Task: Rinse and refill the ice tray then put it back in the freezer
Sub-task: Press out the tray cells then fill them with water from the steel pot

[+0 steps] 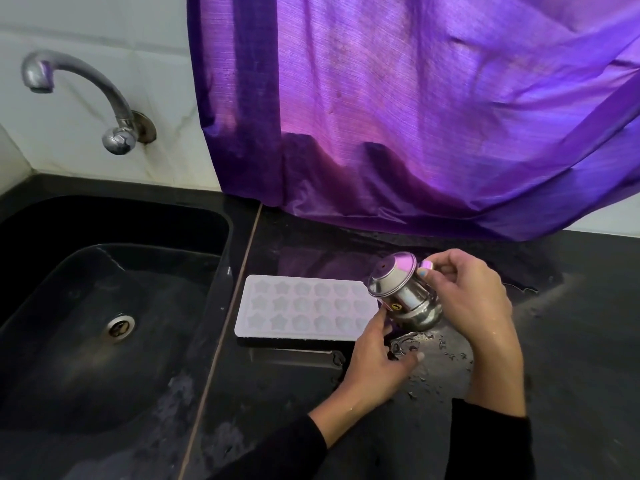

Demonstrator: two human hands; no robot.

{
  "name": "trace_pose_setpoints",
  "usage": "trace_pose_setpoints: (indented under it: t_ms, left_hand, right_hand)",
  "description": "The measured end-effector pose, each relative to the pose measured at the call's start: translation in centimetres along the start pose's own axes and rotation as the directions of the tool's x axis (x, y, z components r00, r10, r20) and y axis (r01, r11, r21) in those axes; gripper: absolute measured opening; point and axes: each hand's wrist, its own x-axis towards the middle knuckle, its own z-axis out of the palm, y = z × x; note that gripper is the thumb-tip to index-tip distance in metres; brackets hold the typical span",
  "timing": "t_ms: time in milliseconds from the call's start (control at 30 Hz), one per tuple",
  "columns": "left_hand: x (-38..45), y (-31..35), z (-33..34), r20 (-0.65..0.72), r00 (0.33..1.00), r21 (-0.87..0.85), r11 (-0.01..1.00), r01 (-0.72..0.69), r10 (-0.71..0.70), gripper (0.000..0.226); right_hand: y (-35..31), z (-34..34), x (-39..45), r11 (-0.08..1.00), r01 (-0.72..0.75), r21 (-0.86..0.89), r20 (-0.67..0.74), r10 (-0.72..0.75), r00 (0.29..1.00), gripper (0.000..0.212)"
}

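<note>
A pale ice tray with star and heart shaped cells lies flat on the black counter, just right of the sink. My right hand grips a small steel jug by its handle and tilts it over the tray's right end. My left hand rests at the tray's near right corner, fingers loosely bent, one finger touching the jug's side. Whether the cells hold water cannot be told.
A black sink with a steel drain lies to the left, under a wall tap with no water running. A purple curtain hangs down to the counter behind the tray. Water drops are spilled by the jug.
</note>
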Motion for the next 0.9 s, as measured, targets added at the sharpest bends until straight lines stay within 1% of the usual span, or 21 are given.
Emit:
trace_pose_setpoints:
  t_ms: [167,533,733,900]
  left_hand:
    - [0.0,0.2,-0.3,0.007,1.000,0.000,1.000,0.011,-0.011,0.065]
    - [0.0,0.3,-0.8,0.022,1.000,-0.034,0.999,0.022,-0.021,0.065]
    - [0.0,0.4,-0.8,0.023,1.000,-0.035,0.999,0.008,-0.007,0.068]
    - [-0.4,0.4,-1.1,0.018,1.000,-0.036,0.999,-0.011,0.012,0.069]
  right_hand:
    - [-0.6,0.6,0.0,0.997,0.006,-0.082,-0.014,-0.008,1.000,0.002]
    - [-1.1,0.9,0.1,0.994,0.015,-0.111,-0.022,-0.018,1.000,0.003]
    - [-1.0,0.7,0.0,0.995,0.006,-0.096,-0.027,-0.008,1.000,0.003]
    - [-0.6,0.4,-0.4,1.000,0.000,0.010,-0.021,0.000,1.000,0.005]
